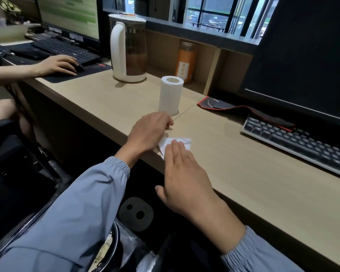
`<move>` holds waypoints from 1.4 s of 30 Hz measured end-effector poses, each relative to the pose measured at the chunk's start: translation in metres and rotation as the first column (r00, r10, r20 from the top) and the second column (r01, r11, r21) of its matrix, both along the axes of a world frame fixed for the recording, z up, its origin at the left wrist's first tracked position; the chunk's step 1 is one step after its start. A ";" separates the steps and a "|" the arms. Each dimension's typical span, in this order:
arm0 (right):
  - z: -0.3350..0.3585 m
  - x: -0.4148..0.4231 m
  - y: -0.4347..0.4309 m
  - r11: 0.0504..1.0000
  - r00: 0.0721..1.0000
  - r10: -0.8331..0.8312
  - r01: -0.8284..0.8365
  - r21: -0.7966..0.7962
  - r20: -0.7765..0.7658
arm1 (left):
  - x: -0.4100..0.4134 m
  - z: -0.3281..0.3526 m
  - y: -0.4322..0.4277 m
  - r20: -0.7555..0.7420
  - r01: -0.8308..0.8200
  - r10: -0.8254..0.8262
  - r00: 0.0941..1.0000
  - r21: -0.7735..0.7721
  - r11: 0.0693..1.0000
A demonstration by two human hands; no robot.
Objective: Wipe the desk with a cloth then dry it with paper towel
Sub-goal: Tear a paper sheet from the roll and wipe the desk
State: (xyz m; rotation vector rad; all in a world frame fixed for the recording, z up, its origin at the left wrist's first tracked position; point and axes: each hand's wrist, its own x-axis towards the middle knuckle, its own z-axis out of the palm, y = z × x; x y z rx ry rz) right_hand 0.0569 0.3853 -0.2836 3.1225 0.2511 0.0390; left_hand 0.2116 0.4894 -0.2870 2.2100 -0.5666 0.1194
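White sheet (182, 139) lies flat on the table (243, 183) at the front edge, a corner slightly over the lip, just in front of the paper towel roll (170, 97). Can't tell if it's the cloth or a torn-off towel; it looks thin and creased, more like paper. Right hand (185, 173) is over it, fingers (177, 152) straight and together, tips pressing the sheet down, no grip. Left hand (148, 132) is at the sheet's left edge with fingers curled under; whether they pinch a corner or hold nothing I can't tell, the knuckles hide it. Handling guess: the sheet is very light and limp with no stiffness, so it will bunch or skid under a push unless a flat palm spreads the load. If it's paper and the table is wet, expect it to tear or pill, so fold it thicker and press from the middle, not the edges. To lift it, pinch a free corner, the far right one is exposed. The roll stands upright and is light, easy to tip, so steady the body when tearing. Jug (129, 50) and keyboard (294, 142) sit well apart from the wipe zone.
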 end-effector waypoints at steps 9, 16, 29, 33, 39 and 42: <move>0.013 0.020 -0.016 1.000 0.994 -0.019 0.017 -0.020 -0.109 | -0.004 0.001 -0.004 0.221 -0.020 -0.080 0.972 0.418 0.908; 0.015 0.037 -0.029 0.977 0.977 -0.107 0.139 0.164 -0.187 | -0.003 0.001 -0.006 0.258 -0.042 -0.104 0.960 0.503 0.863; 0.025 0.047 -0.065 0.989 0.950 -0.043 0.084 0.120 -0.309 | -0.004 -0.007 -0.010 0.268 -0.094 0.007 0.963 0.312 0.945; 0.037 0.079 -0.072 0.989 0.936 -0.082 0.120 0.092 -0.341 | -0.001 -0.007 -0.010 0.256 -0.095 0.007 0.967 0.331 0.939; 0.020 0.091 -0.089 0.993 0.948 -0.079 0.102 0.061 -0.307 | -0.003 -0.009 -0.012 0.280 -0.115 0.015 0.960 0.344 0.932; 0.022 0.120 -0.099 0.982 0.938 -0.152 0.180 0.064 -0.311 | -0.003 -0.009 -0.011 0.268 -0.106 0.013 0.963 0.337 0.935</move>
